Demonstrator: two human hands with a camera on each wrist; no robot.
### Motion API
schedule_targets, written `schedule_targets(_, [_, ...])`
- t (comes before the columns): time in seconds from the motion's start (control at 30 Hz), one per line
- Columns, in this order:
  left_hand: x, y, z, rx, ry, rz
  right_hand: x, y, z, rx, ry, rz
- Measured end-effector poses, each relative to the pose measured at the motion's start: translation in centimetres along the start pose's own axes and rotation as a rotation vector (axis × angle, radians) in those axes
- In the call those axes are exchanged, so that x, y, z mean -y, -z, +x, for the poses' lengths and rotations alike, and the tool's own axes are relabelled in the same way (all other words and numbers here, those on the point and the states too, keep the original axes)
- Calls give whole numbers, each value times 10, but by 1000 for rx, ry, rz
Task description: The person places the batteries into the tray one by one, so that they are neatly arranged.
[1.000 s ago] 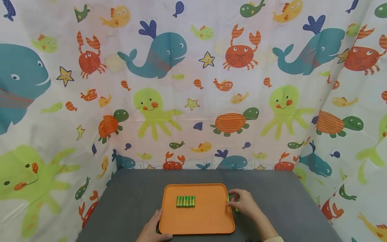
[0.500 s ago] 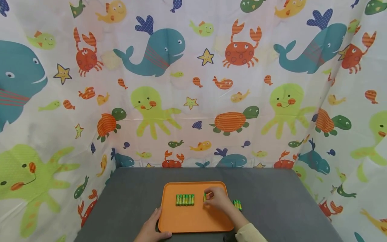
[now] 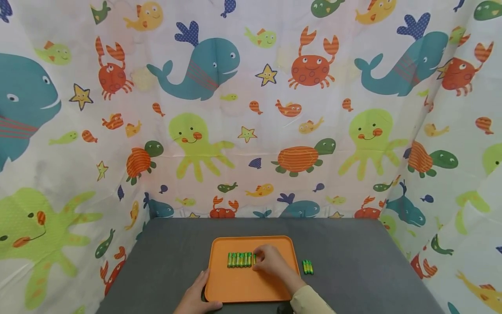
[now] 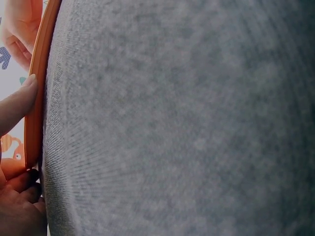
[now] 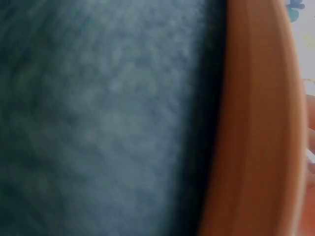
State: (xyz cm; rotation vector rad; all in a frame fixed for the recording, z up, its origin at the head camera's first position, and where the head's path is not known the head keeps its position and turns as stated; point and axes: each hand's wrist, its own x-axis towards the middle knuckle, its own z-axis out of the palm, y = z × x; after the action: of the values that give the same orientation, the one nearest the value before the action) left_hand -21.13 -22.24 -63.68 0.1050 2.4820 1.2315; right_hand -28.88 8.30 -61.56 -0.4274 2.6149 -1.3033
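A shallow orange tray [image 3: 235,288] lies on the grey table. My left hand [image 3: 196,294] grips its near left corner, thumb at the front edge and fingers along the left side. In the left wrist view, the thumb [image 4: 22,103] presses the tray's rim. Several green-and-yellow batteries [image 3: 239,260] stand side by side in a row on the tray. At the row's right end, my right hand [image 3: 272,264] pinches one more battery [image 3: 254,259], partly hidden by the fingers. The right wrist view shows mostly the tray's rim [image 5: 261,118], with part of the hand at its right edge.
Right of the tray, a small group of batteries [image 3: 307,267] sits on the grey tabletop [image 3: 345,257]. A curtain [image 3: 251,174] printed with sea animals encloses the back and both sides.
My right hand has carried a battery from the tray's right edge leftward to the end of the row. The left hand has stayed at the tray's corner.
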Motion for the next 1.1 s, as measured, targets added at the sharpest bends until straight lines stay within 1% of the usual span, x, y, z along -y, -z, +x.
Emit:
schedule_targets(0.1, [-1,0,1,5,0,7,0,0,0,10,-3,23])
schedule_targets(0.2, [-4,0,1,10,4,10,0,0,-1,-4,-4,19])
schedule_targets(0.27, [-5,0,0,1,-1,5,0,0,-2,-11,-10,24])
schedule_targets(0.37, [-6,0,-1,6,0,9,0,1,-2,-10,-19,60])
schedule_targets(0.47, [-6,-1,-2,-13,1,-14,2,3,-3,-10,-25,92])
schedule_targets(0.5, [-6,0,-3,-4,5,-10,3,5,-5,-13,-26,101])
schedule_targets(0.57, [-6,0,-3,-8,3,-17,5,9,-7,-25,-28,109])
schedule_targets(0.6, [-6,0,-3,-19,-1,-25,5,11,-9,-36,-27,102])
schedule_targets(0.7, [-5,1,-3,-12,-6,-2,6,19,-16,-68,-5,81])
schedule_targets(0.73, [-5,1,-3,-22,-12,-4,5,23,-19,-78,1,67])
schedule_targets(0.87, [-4,1,-3,-6,-11,10,1,39,-32,-127,32,25])
schedule_targets(1.0, [-4,3,-4,1,-12,-1,-3,57,-44,-185,19,-13])
schedule_targets(1.1, [-2,2,-4,8,15,-13,-7,70,-51,-199,12,-48])
